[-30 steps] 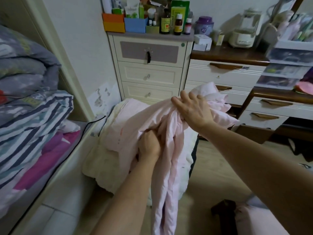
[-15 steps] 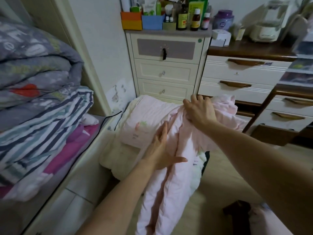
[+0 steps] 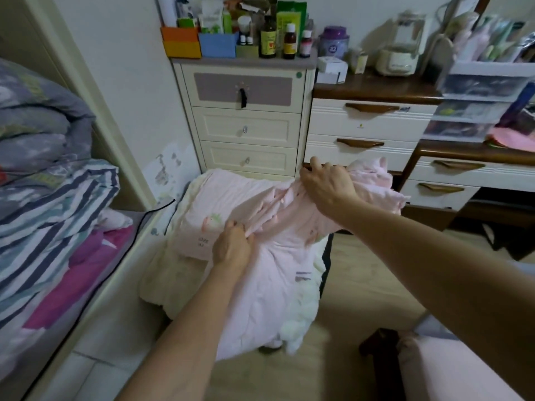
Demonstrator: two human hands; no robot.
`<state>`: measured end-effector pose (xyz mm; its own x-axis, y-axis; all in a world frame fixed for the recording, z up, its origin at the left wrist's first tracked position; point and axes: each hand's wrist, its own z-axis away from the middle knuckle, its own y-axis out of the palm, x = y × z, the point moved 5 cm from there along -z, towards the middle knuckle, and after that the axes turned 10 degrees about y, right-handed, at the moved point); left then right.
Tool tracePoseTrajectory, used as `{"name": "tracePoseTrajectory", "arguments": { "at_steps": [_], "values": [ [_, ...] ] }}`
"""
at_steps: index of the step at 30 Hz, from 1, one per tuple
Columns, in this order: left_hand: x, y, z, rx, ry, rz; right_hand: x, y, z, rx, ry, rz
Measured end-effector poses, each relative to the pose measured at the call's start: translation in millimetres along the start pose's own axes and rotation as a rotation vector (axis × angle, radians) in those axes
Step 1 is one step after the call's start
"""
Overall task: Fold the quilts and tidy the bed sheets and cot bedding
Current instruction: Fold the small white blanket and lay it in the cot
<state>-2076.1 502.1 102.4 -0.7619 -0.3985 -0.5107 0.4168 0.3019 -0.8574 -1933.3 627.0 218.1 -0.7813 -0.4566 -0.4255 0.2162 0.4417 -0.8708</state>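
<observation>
Pink quilt (image 3: 269, 264) lies bunched over a cream pad (image 3: 162, 279); left hand (image 3: 231, 247) pinches its fabric, right hand (image 3: 327, 186) grips its far end.

Two bare forearms are extended forward from the bottom of the frame, both held palm-down. The left hand (image 3: 231, 246) is closed in a pinch, fingers curled and bunched at the knuckles, wrist slightly bent. The right hand (image 3: 327, 183) is reached farther out and higher, its fingers curled downward in a grip, with the right arm stretched diagonally across from the lower right corner.
</observation>
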Motion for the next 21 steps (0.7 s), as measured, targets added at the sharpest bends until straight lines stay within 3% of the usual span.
{"name": "tracePoseTrajectory", "arguments": {
  "at_steps": [2,5,7,9,12,15,21],
  "values": [
    [-2,-9,-7,-0.026,0.025,-0.003,-4,3,8,-0.006,-0.036,-0.027],
    [-21,-14,-14,-0.017,0.015,0.055,26,10,36,-0.032,-0.283,-0.121],
    [-38,-14,-17,0.038,0.016,0.149,47,14,55,0.045,-0.378,-0.262],
    [-49,-16,-17,0.119,0.089,0.208,49,19,59,0.151,-0.327,-0.435],
    [-45,-17,-10,0.209,0.131,0.211,56,28,63,0.231,-0.375,-0.465],
    [-33,-14,-3,0.187,0.108,0.211,77,35,68,0.235,-0.458,-0.522],
    [4,-12,12,0.193,-0.049,0.485,107,34,58,0.273,-0.364,-0.441]
  ]
}}
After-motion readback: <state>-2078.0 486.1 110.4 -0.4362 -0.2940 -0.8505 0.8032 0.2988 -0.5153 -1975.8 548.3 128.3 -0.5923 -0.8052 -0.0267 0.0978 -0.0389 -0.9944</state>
